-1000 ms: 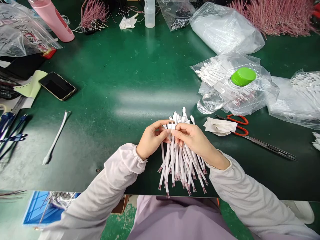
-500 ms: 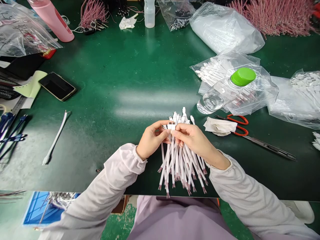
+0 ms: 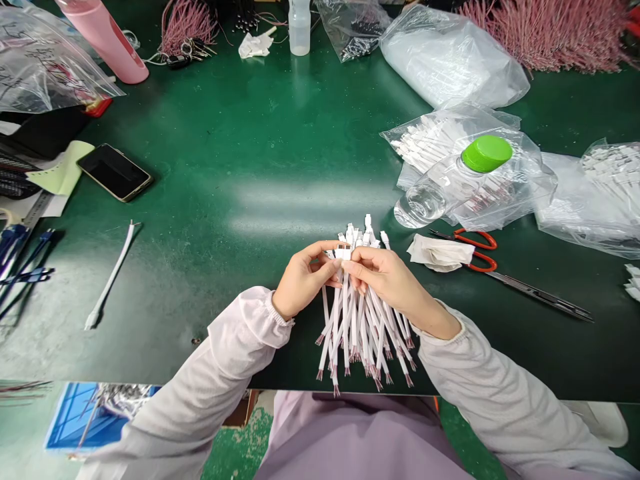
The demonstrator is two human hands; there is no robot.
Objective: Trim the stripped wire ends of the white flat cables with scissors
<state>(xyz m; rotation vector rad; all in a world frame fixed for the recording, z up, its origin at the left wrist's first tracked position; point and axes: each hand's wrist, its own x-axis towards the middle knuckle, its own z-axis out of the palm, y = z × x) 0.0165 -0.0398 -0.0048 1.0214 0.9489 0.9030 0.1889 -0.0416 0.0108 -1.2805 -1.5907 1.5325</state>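
Between the fingertips of both hands is the white connector end of a short cable [image 3: 343,253]. My left hand [image 3: 307,277] pinches it from the left, thumb and forefinger closed. From the other side my right hand [image 3: 383,277] grips it, its thumb meeting the left thumb. Below and behind them lies a bundle of short white cables [image 3: 363,327], connectors pointing away from me and stripped pinkish wire ends toward the table's front edge. Some of the bundle is hidden by my hands. A single white cable [image 3: 113,277] lies apart on the left.
On the right are red-handled scissors [image 3: 483,250], tweezers [image 3: 543,297], a folded tissue [image 3: 440,253], a green-capped bottle [image 3: 440,187] and bags of white cables [image 3: 500,200]. A phone [image 3: 115,172] and dark blue cables [image 3: 25,267] lie left. Pink wires [image 3: 550,33] stand at the back.
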